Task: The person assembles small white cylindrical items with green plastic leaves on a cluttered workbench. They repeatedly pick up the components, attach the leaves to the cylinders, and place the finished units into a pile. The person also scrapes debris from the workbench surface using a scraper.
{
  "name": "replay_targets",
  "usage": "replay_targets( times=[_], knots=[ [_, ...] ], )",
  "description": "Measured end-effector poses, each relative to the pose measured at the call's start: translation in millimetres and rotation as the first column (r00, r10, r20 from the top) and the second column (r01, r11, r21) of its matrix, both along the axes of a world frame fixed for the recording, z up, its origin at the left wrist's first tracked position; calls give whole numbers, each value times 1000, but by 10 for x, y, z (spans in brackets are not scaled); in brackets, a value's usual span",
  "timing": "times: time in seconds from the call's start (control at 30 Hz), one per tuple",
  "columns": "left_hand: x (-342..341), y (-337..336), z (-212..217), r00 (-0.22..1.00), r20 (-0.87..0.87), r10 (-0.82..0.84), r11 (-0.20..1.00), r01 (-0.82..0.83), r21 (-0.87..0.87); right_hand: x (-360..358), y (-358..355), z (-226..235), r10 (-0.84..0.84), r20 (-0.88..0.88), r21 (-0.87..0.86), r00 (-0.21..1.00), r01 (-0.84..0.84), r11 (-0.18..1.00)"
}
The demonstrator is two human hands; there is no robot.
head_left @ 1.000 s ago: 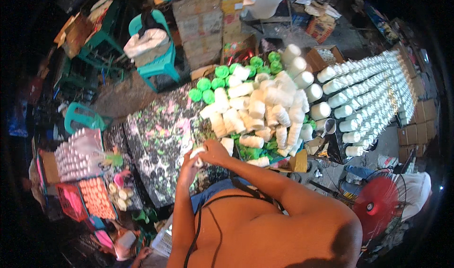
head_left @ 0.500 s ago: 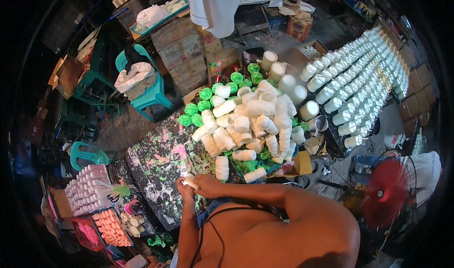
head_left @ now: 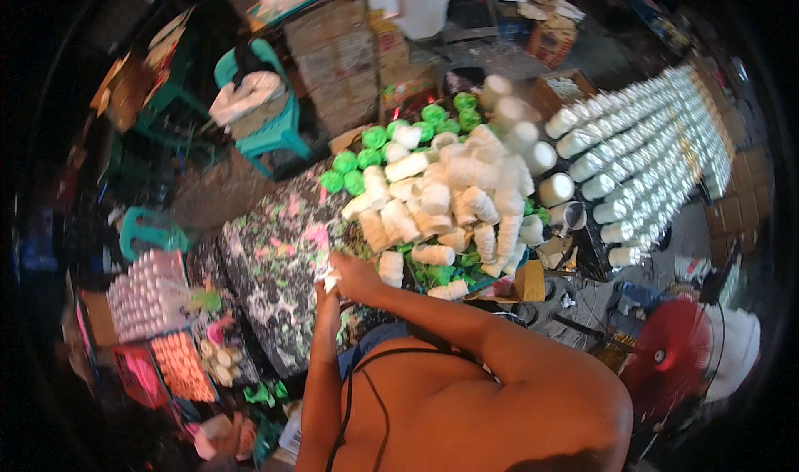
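Close together at the near edge of the paint-spattered work surface (head_left: 279, 305), my left hand (head_left: 327, 295) and my right hand (head_left: 356, 279) are closed around a small white piece (head_left: 331, 280). My fingers hide most of it, and blur keeps its exact kind unclear. Just beyond my right hand, a heap of white, ridged, cylinder-shaped pieces (head_left: 433, 197) covers the far part of the surface. One white cylinder (head_left: 390, 268) stands nearest to my right hand. Round green lumps (head_left: 344, 162) line the heap's far left side.
Rows of white candles with wicks (head_left: 620, 168) fill the right. A red fan (head_left: 666, 351) stands at the lower right, beside a person in a white shirt (head_left: 734, 351). Trays of pink-white (head_left: 150, 297) and orange pieces (head_left: 181, 365) lie left. A teal chair (head_left: 279, 143) stands far left.
My hands have moved up and slightly away from me, still together on the white piece. The whole view has shifted a little. The person by the fan has moved.
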State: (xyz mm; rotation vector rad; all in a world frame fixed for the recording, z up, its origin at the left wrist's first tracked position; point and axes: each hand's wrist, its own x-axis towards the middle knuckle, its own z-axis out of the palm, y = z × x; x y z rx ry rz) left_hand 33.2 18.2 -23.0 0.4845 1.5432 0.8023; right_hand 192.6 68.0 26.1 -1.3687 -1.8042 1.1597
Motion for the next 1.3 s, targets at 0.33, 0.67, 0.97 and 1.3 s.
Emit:
replay_targets(
  times=[0.33,0.67,0.97,1.3],
  knots=[
    [89,44,329,999,35,-13,996,9,86,45,17,-224,151,118,310,981,-181,933],
    [-365,91,283,682,675,283,935,-353,-35,210,32,624,604,-60,288,795,-565,773],
    [44,201,208,531,804,269,857,-513,52,-403,-173,175,113,-85,327,990,-79,942],
    [-277,-107,-764,767,576,281,823,-502,266,-477,-254,539,566,98,276,819,-568,775]
  ],
)
